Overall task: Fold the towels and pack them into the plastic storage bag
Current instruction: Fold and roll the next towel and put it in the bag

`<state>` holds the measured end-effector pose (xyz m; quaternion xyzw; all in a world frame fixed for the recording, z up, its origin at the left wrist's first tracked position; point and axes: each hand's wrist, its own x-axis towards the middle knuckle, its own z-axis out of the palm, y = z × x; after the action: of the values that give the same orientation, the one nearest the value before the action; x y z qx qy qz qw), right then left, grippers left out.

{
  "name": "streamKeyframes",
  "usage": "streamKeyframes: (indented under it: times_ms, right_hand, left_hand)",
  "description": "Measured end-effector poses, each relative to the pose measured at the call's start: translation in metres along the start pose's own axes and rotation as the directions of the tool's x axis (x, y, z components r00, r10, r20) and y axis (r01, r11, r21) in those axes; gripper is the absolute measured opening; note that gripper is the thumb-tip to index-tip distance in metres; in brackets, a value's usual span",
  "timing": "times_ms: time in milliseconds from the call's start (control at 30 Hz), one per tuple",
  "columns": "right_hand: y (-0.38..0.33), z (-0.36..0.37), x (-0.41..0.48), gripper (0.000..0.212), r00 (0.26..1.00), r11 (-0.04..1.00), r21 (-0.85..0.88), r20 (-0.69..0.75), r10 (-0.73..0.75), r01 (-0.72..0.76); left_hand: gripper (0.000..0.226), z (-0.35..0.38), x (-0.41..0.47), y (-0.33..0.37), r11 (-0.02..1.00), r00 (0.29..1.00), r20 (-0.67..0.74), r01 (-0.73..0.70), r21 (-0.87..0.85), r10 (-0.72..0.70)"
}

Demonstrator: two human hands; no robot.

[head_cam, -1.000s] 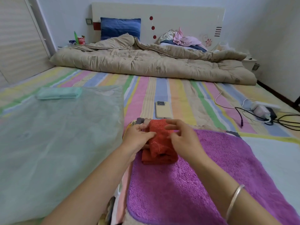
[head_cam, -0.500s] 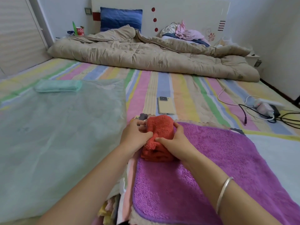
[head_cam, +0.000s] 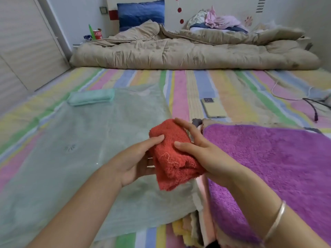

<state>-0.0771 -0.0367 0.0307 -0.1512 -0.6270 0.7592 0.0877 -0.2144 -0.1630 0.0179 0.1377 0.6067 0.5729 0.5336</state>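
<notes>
Head view: both hands held the folded red towel [head_cam: 172, 154] between them, the left hand [head_cam: 136, 161] cupped under its left side, the right hand [head_cam: 202, 154] closed over its right with fingers wrapped on top. A moment earlier it was pressed on the purple towel [head_cam: 268, 167]; it had since been lifted and carried left, hanging above the plastic storage bag [head_cam: 80, 149]. Beyond the left grip, a folded green towel [head_cam: 91, 98] already lay in the bag. Folding looked finished; packing came next.
</notes>
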Motion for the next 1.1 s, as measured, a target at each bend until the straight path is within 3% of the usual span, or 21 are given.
streamKeyframes:
  times_ms: [100,200,300,400,533,700,767,833,933,1000,1033,1100]
  right_hand:
    - [0.028,0.031,0.007,0.058,0.997,0.986,-0.166,0.070,0.012,-0.001]
    - [0.053,0.061,0.017,0.050,0.997,0.897,-0.436,-0.002,-0.081,0.072]
    - [0.076,0.085,0.030,0.034,0.977,0.628,-0.772,-0.046,-0.206,0.096]
    - [0.086,0.103,0.036,0.023,0.980,0.387,-0.922,-0.057,-0.193,0.023]
    - [0.084,0.118,0.038,0.017,0.990,0.258,-0.964,-0.094,-0.110,-0.063]
    - [0.075,0.133,0.031,0.080,0.988,0.144,-0.978,-0.154,0.002,-0.153]
    - [0.079,0.137,0.028,0.077,0.987,0.107,-0.982,-0.159,-0.028,-0.155]
    - [0.083,0.138,0.027,0.061,0.980,0.144,-0.975,-0.180,-0.087,-0.166]
    - [0.084,0.140,0.021,0.051,0.974,0.121,-0.977,-0.192,-0.118,-0.177]
    - [0.085,0.139,0.017,0.052,0.976,0.008,-0.984,-0.179,-0.128,-0.179]
    - [0.086,0.138,0.016,0.053,0.976,-0.038,-0.984,-0.165,-0.139,-0.172]
    - [0.089,0.137,0.013,0.059,0.980,-0.084,-0.986,-0.132,-0.148,-0.145]
  left_hand:
    - [0.022,-0.035,-0.020,-0.013,0.986,0.983,-0.178,-0.017,0.169,0.048]
    - [0.017,-0.063,-0.033,-0.024,0.955,0.945,-0.302,-0.031,0.294,0.124]
    - [0.012,-0.078,-0.039,-0.035,0.947,0.913,-0.380,-0.020,0.320,0.148]
    - [0.009,-0.085,-0.041,-0.044,0.977,0.919,-0.384,-0.008,0.215,0.092]
    - [0.014,-0.093,-0.040,-0.049,0.976,0.914,-0.400,0.025,0.217,0.066]
    - [0.025,-0.095,-0.048,-0.041,0.995,0.961,-0.277,0.017,0.093,0.009]
    - [0.029,-0.099,-0.055,-0.037,1.000,0.979,-0.205,-0.009,0.001,0.008]
    - [0.030,-0.104,-0.063,-0.035,0.999,0.985,-0.170,-0.038,-0.006,0.036]
    - [0.020,-0.111,-0.073,-0.047,0.986,0.967,-0.225,-0.093,0.141,0.123]
    - [0.010,-0.119,-0.081,-0.064,0.885,0.914,-0.284,-0.143,0.443,0.290]
    - [0.011,-0.123,-0.086,-0.073,0.750,0.882,-0.237,-0.175,0.638,0.407]
    - [0.030,-0.131,-0.099,-0.086,0.347,0.850,-0.001,-0.214,0.913,0.527]
